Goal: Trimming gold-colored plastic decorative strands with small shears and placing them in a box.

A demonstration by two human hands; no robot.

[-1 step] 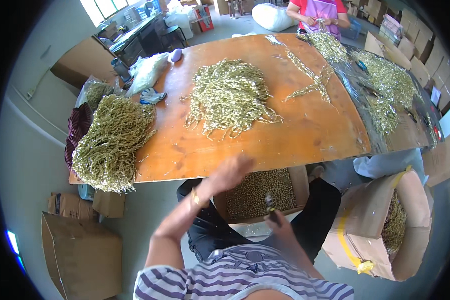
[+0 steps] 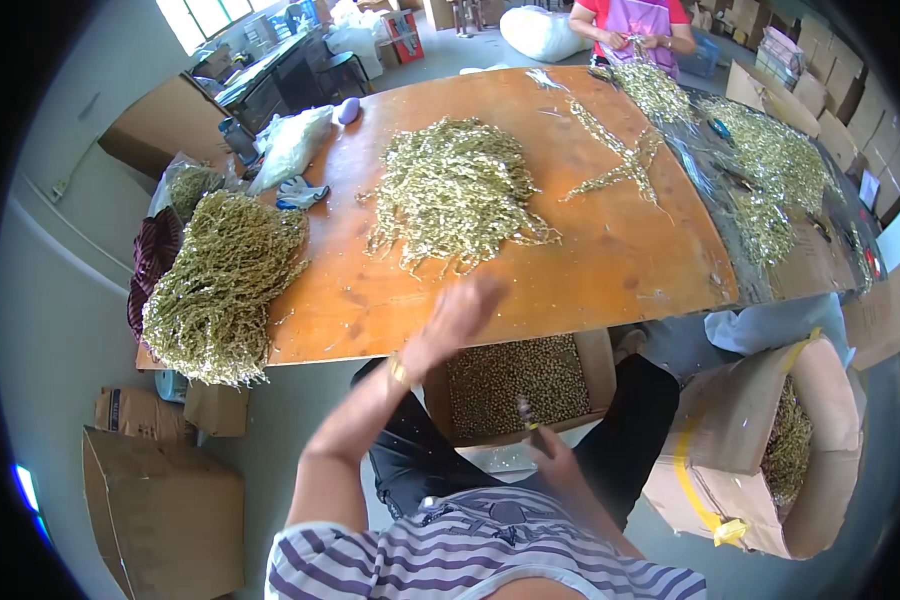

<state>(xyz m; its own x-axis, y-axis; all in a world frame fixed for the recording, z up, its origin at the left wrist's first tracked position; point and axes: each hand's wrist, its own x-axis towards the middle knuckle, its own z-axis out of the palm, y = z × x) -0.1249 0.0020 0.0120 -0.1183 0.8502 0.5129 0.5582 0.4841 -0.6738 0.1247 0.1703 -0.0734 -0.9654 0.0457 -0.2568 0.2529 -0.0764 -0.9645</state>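
Observation:
My left hand [image 2: 462, 308], a yellow band at its wrist, is over the near edge of the orange-brown table [image 2: 600, 290]. Motion smears its fingers, so I cannot tell whether they hold anything. Lower down, between my knees, my right hand [image 2: 560, 468] is closed round a dark-handled tool with a metal tip [image 2: 528, 415], probably pliers. Beneath the hands stands a cardboard box [image 2: 597, 372] holding many small gold-brown beads [image 2: 515, 388]. A loose heap of glittery gold strands [image 2: 455, 190] lies on the table beyond my left hand.
Another gold heap [image 2: 225, 285] overhangs the table's left edge, near a glove [image 2: 302, 193]. Gold strands [image 2: 620, 165] lie at the right. A co-worker [image 2: 642, 35] handles strands at the far side. An open carton [image 2: 730, 440] stands right; another box [image 2: 170, 510] stands left.
My left hand has shifted a little forward, toward the heap of gold strands. The tool in my right hand has tilted slightly left and sits a little lower.

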